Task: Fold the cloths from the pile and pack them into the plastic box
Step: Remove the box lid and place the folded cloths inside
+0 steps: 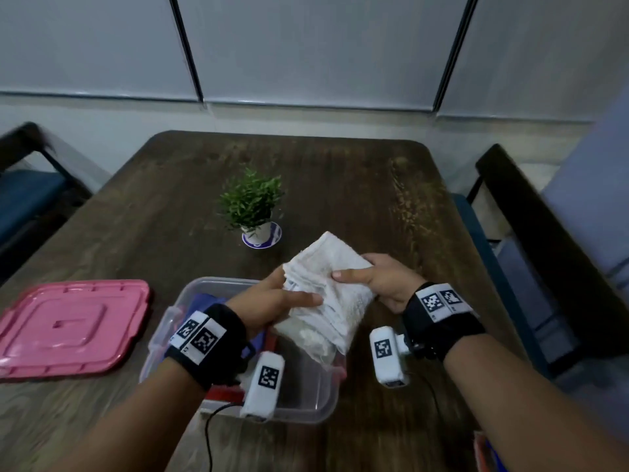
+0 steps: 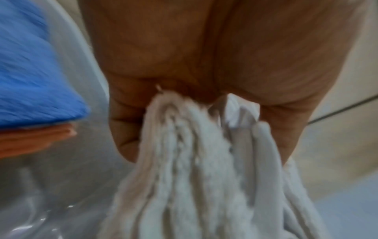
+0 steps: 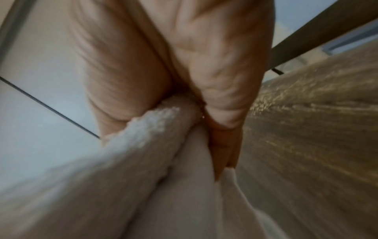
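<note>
Both hands hold one folded white cloth (image 1: 326, 287) above the clear plastic box (image 1: 320, 396), which stands on the dark wooden table (image 1: 340, 185) at its near edge. The left hand (image 1: 272, 301) grips the cloth's left side, thumb laid across the top; the left wrist view shows the folded layers (image 2: 204, 161) bunched between thumb and fingers (image 2: 126, 129). The right hand (image 1: 384, 281) pinches the right side, thumb on top and fingers (image 3: 225, 145) underneath, as the right wrist view confirms. The cloth's lower end hangs over the box's right half.

Inside the box, at its left, lie a blue cloth (image 2: 30, 72) on an orange-red one (image 2: 34, 139). The pink lid (image 1: 68, 328) lies flat on the table, left of the box and apart from it.

A small potted plant (image 1: 253, 202) stands behind the box on a round coaster (image 1: 275, 235); its print is unreadable. Both wristbands and wrist cameras carry black-and-white square code markers (image 1: 200, 337); no readable writing.
</note>
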The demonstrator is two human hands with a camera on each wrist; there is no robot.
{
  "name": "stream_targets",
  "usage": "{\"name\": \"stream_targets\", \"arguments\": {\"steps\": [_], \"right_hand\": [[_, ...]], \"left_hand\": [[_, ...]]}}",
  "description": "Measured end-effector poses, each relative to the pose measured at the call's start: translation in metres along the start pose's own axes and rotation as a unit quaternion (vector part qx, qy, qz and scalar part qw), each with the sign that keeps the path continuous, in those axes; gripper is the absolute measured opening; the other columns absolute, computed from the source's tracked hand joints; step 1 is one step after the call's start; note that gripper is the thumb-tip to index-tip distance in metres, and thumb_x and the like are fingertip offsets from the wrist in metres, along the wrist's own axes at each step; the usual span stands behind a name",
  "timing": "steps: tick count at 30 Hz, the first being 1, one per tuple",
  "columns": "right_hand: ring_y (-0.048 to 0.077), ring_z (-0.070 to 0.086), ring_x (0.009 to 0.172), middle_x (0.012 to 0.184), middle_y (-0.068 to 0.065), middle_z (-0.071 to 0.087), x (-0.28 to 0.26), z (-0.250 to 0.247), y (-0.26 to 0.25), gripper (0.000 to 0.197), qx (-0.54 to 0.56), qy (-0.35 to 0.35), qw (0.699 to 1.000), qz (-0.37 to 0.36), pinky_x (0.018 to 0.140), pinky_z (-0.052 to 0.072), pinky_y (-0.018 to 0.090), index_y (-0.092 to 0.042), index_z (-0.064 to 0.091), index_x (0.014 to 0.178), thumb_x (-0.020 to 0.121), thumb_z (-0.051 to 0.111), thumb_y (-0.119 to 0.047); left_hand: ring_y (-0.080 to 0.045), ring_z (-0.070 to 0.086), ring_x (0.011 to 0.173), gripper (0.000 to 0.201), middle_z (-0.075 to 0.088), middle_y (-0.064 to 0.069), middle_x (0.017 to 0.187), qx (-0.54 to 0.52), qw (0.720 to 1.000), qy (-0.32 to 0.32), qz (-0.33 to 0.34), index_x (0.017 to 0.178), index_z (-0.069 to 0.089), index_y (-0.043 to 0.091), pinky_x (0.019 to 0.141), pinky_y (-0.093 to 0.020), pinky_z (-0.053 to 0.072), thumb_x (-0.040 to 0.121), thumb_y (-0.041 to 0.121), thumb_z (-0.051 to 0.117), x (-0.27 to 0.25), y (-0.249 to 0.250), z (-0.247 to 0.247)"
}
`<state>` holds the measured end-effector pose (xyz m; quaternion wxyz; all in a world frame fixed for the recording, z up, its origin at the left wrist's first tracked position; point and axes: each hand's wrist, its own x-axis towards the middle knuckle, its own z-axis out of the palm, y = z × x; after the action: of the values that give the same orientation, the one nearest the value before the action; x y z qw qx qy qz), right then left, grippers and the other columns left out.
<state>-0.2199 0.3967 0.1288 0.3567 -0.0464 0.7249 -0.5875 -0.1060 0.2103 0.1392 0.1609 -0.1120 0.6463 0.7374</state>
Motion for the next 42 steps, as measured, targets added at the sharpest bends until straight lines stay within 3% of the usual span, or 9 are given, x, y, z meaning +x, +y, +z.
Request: {"name": "stream_targets", "arguments": {"steps": [6,12,15,22,29,32,36,39,42], "right_hand": [[0.034,0.073,0.096,0.100,0.012,0.076,0.027,0.055,0.015,0.076,-0.090,-0.022,0.991,0.098,0.091,0.055,0.058,-0.008,0.070,0.109,0.044,0.095,-0.039],[0.028,0.073,0.092,0.090,0.007,0.078,0.034,0.048,0.024,0.081,-0.198,0.030,0.972,0.123,0.095,0.055,0.049,-0.003,0.075,0.093,0.031,0.092,-0.051],[0.030,0.072,0.093,0.094,0.010,0.077,0.026,0.044,0.017,0.068,-0.191,0.059,0.971,0.129,0.094,0.055,0.050,-0.001,0.074,0.096,0.043,0.094,-0.040],[0.037,0.067,0.101,0.107,0.021,0.072,0.007,0.034,0.009,0.033,-0.046,0.111,0.984,0.131,0.092,0.054,0.051,0.005,0.068,0.106,0.078,0.080,-0.010],[0.033,0.070,0.096,0.108,0.021,0.073,0.000,0.019,0.025,0.028,0.060,0.128,0.985,0.095,0.079,0.058,0.046,0.005,0.068,0.109,0.084,0.072,-0.005],[0.032,0.069,0.099,0.108,0.019,0.073,0.000,0.024,0.033,0.026,0.071,0.122,0.984,0.105,0.073,0.058,0.040,0.004,0.067,0.110,0.087,0.070,-0.007],[0.032,0.068,0.102,0.109,0.018,0.072,0.004,0.040,0.038,0.027,0.076,0.122,0.983,0.115,0.076,0.057,0.041,0.002,0.065,0.114,0.089,0.069,-0.010],[0.033,0.068,0.102,0.110,0.018,0.070,0.008,0.058,0.036,0.030,0.096,0.120,0.981,0.117,0.074,0.058,0.044,0.001,0.060,0.119,0.092,0.067,-0.013],[0.033,0.066,0.098,0.113,0.018,0.066,0.010,0.082,0.036,0.031,0.076,0.107,0.982,0.135,0.065,0.058,0.042,-0.005,0.054,0.124,0.096,0.060,-0.016]], "left_hand": [[-0.039,0.063,0.110,0.037,0.067,-0.022,0.116,-0.062,0.994,0.015,-0.084,0.120,0.063,0.003,0.097,-0.047,0.051,0.084,0.007,0.068,-0.011,-0.035,-0.050],[-0.038,0.065,0.105,0.041,0.070,-0.018,0.110,-0.120,0.976,0.008,-0.181,0.113,0.069,0.003,0.094,-0.046,0.051,0.083,0.030,0.061,-0.009,-0.068,-0.061],[-0.031,0.061,0.075,0.036,0.065,-0.014,0.083,-0.041,0.978,0.031,-0.204,0.094,0.066,0.001,0.068,-0.033,0.049,0.064,0.020,0.060,-0.005,-0.078,-0.060],[-0.020,0.062,0.102,0.043,0.065,-0.004,0.116,0.360,0.915,0.117,-0.138,0.111,0.058,0.016,0.087,-0.027,0.048,0.075,0.035,0.073,0.024,-0.093,-0.037],[-0.033,0.040,0.136,0.048,0.038,-0.019,0.148,0.370,0.893,0.113,-0.229,0.142,0.034,-0.001,0.110,-0.035,0.033,0.098,0.014,0.045,0.041,-0.097,-0.015],[-0.037,0.043,0.131,0.038,0.046,-0.024,0.141,0.346,0.909,0.067,-0.225,0.134,0.046,-0.008,0.107,-0.036,0.034,0.102,0.008,0.034,0.035,-0.087,-0.009],[-0.032,0.065,0.101,0.032,0.062,-0.022,0.121,0.232,0.943,0.104,-0.216,0.127,0.052,-0.003,0.073,-0.034,0.054,0.098,0.006,0.041,0.043,-0.093,-0.033],[-0.028,0.055,0.057,0.015,0.056,-0.015,0.066,0.042,0.966,0.097,-0.235,0.080,0.053,0.003,0.065,-0.046,0.051,0.086,0.001,0.039,0.031,-0.082,-0.050],[-0.025,0.045,0.052,0.010,0.047,-0.009,0.057,-0.084,0.963,0.051,-0.251,0.063,0.047,0.008,0.064,-0.033,0.041,0.071,0.015,0.045,0.017,-0.068,-0.061]]}}
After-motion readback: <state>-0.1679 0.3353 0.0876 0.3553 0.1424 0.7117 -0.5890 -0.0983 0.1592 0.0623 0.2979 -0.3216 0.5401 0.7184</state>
